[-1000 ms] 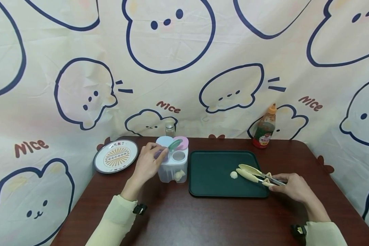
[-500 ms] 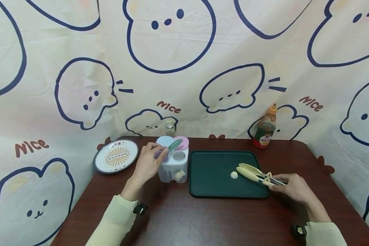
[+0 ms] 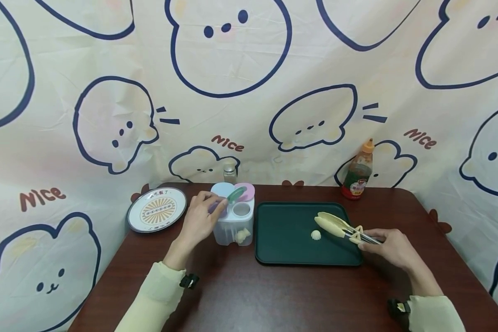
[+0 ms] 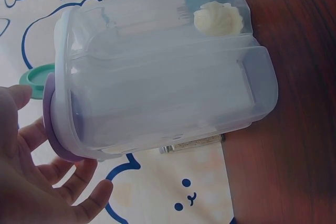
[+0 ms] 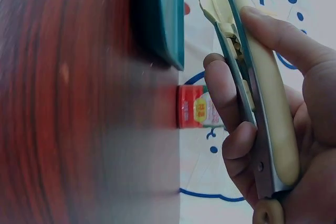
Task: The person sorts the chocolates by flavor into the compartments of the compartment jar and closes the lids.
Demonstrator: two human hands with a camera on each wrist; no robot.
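Observation:
My left hand (image 3: 198, 222) rests against the left side of a clear plastic container (image 3: 232, 228), with relaxed fingers (image 4: 79, 192) under its purple lid (image 4: 52, 135). One white dumpling (image 4: 218, 18) lies inside the container at its front right (image 3: 242, 235). My right hand (image 3: 388, 246) grips the handles of cream and metal tongs (image 3: 338, 225). In the right wrist view my fingers (image 5: 236, 129) squeeze the tongs (image 5: 262, 93). The tong tips hover just above and to the right of a second white dumpling (image 3: 315, 235) on the dark green tray (image 3: 286, 251).
A patterned plate (image 3: 156, 210) sits at the table's back left. A small glass jar (image 3: 230, 173) stands behind the container, whose blue (image 3: 222, 189), green (image 3: 236, 195) and pink lids (image 3: 247, 190) are flipped up. A sauce bottle (image 3: 358, 173) stands behind the tray (image 5: 160, 19).
My right hand has raised the tongs slightly and drawn them up and left, off the tray surface beside the dumpling. The left hand has stayed on the container.

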